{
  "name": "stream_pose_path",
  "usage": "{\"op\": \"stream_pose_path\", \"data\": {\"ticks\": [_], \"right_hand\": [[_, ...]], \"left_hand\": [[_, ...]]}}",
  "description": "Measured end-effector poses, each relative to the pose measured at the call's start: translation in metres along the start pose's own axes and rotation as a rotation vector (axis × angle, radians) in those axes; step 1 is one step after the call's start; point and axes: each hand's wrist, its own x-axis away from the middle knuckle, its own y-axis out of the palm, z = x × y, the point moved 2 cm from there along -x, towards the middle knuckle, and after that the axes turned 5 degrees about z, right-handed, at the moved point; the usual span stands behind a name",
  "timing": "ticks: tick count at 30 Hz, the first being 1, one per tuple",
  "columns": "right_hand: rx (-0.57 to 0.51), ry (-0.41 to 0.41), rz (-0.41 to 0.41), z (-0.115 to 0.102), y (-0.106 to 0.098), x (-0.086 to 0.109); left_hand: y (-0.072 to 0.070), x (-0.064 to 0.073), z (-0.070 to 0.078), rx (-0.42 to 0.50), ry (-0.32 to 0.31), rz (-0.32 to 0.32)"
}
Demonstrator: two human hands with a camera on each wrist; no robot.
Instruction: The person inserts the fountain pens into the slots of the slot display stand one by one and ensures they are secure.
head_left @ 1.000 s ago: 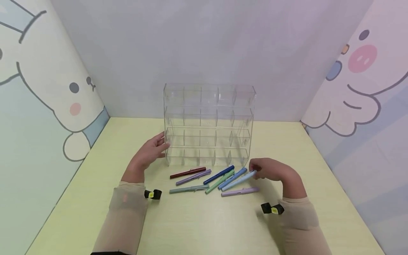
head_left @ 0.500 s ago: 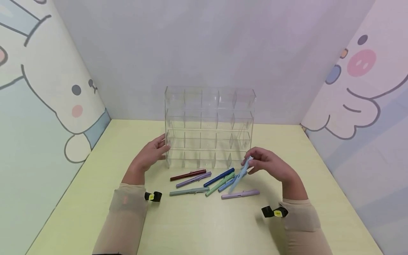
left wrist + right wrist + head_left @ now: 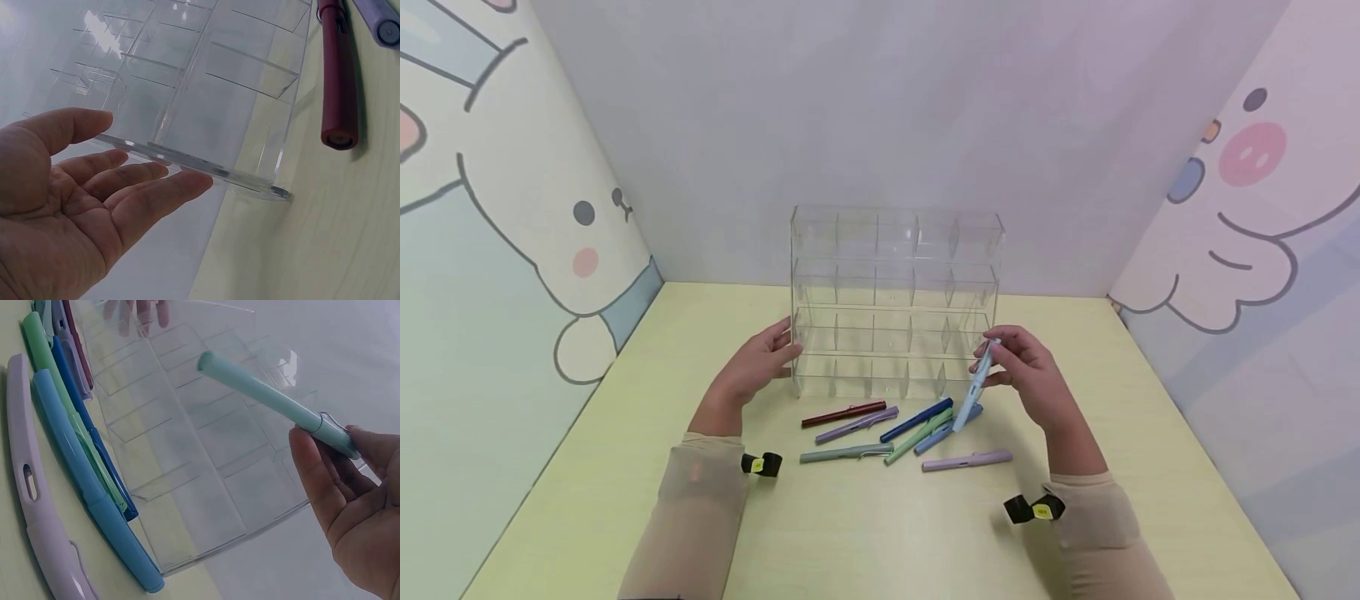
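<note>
A clear acrylic rack (image 3: 891,337) with tiers of small compartments stands upright on the table. My left hand (image 3: 758,367) is at its left side, fingers extended and touching the side panel (image 3: 212,167), thumb near the front edge. My right hand (image 3: 1032,375) pinches the capped end of a light blue pen (image 3: 973,393) between thumb and fingers. This pen is tilted, its free end pointing down over the table in front of the rack's lower right. In the right wrist view the same pen (image 3: 262,394) looks pale green-blue, with its clip near my fingers.
Before the rack lie a dark red pen (image 3: 842,414), a purple pen (image 3: 856,425), a grey-green pen (image 3: 842,453), a dark blue pen (image 3: 913,421), a green pen (image 3: 917,437), a blue pen (image 3: 936,437) and a lilac pen (image 3: 966,461). Walls (image 3: 887,125) enclose the table.
My right hand has lifted the light blue pen off the pile and raised it toward the rack's lower right, tilting it steeper. My left hand stays at the rack's side.
</note>
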Motion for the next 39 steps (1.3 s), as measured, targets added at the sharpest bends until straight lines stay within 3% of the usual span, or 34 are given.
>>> {"op": "stream_pose_path", "data": {"ticks": [6, 16, 28, 39], "right_hand": [[-0.035, 0.020, 0.032, -0.001, 0.004, -0.001], [-0.088, -0.047, 0.015, -0.001, 0.007, -0.004], [-0.152, -0.164, 0.147, -0.009, 0.009, -0.014], [-0.215, -0.187, 0.207, -0.022, 0.013, -0.036]], "left_hand": [[-0.001, 0.002, 0.001, -0.002, 0.002, 0.000], [-0.002, 0.003, 0.001, 0.002, -0.005, 0.005], [-0.001, -0.002, 0.000, -0.018, 0.005, -0.009], [0.000, 0.000, 0.000, -0.019, 0.008, -0.001]]}}
